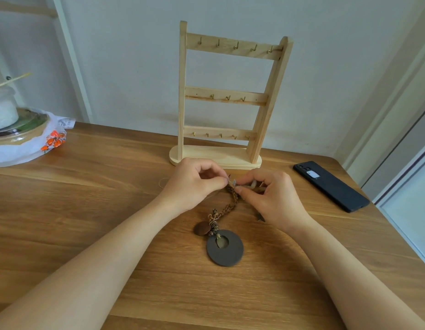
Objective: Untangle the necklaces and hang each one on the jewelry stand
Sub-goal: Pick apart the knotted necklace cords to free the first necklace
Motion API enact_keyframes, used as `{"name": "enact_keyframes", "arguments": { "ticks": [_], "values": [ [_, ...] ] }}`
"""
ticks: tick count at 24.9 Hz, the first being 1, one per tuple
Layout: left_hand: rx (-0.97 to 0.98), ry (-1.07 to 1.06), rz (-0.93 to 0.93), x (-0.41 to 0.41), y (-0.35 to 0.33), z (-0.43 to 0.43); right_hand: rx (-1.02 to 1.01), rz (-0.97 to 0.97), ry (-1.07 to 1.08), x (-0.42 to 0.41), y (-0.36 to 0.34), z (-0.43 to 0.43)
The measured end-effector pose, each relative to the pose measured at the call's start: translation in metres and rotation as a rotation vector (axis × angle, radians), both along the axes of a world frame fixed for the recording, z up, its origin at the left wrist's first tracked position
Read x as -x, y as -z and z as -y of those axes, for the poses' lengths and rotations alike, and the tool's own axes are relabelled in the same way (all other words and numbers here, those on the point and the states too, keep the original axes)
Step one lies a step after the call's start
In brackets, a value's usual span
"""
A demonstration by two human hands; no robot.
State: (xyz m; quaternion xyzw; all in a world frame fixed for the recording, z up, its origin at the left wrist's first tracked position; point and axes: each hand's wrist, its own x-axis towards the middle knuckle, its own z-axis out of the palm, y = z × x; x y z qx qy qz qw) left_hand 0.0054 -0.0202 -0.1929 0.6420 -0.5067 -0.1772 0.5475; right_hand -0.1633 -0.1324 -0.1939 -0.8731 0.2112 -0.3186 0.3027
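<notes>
Both hands meet just in front of the jewelry stand (227, 96), over the middle of the wooden table (87, 210). The left hand (194, 184) has its thumb and forefinger pinched shut on the upper end of a braided brown necklace (227, 206), and the right hand (275, 198) pinches the same tangle from the other side, its fingers curled in around cord and a pale bead; what else lies inside that hand cannot be told. From the pinch the braid runs down toward the person and ends in a dark ring pendant (225, 248) lying flat on the table, with a small brown wooden disc (202, 228) touching the knotted cluster just beside it. A small dark star-shaped charm (259, 217) shows under the right wrist. The stand is upright near the far table edge, close to the wall, its base just beyond the knuckles; all three hook rails are bare. To the right a black phone (330, 186) lies flat at an angle, apart from the right hand and near the table's right edge. At far left a white plastic bag (28, 148) holding round containers sits on the corner, well apart from the hands. The table between it and the left forearm lies open, as does the near strip between both forearms.
</notes>
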Motion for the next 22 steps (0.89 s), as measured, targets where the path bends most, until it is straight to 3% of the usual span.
{"name": "enact_keyframes", "arguments": {
  "ticks": [4,6,11,17,22],
  "values": [
    [-0.052,0.014,-0.295,0.0119,0.0004,0.0042,0.018,0.01,-0.044,-0.0004,-0.0022,-0.0047],
    [-0.089,0.058,-0.343,0.0124,0.0011,0.0062,0.012,0.029,-0.037,-0.0002,-0.003,-0.0048],
    [-0.088,0.131,-0.026,0.0082,0.0047,0.0033,-0.028,0.059,-0.039,-0.0008,-0.0002,-0.0053],
    [-0.01,0.082,-0.477,0.0064,0.0033,0.008,-0.011,-0.002,-0.099,-0.0036,0.0016,-0.0101],
    [-0.109,0.167,-0.511,0.0047,0.0017,0.0078,-0.048,0.022,-0.056,-0.0022,0.0005,-0.0071]
  ]
}}
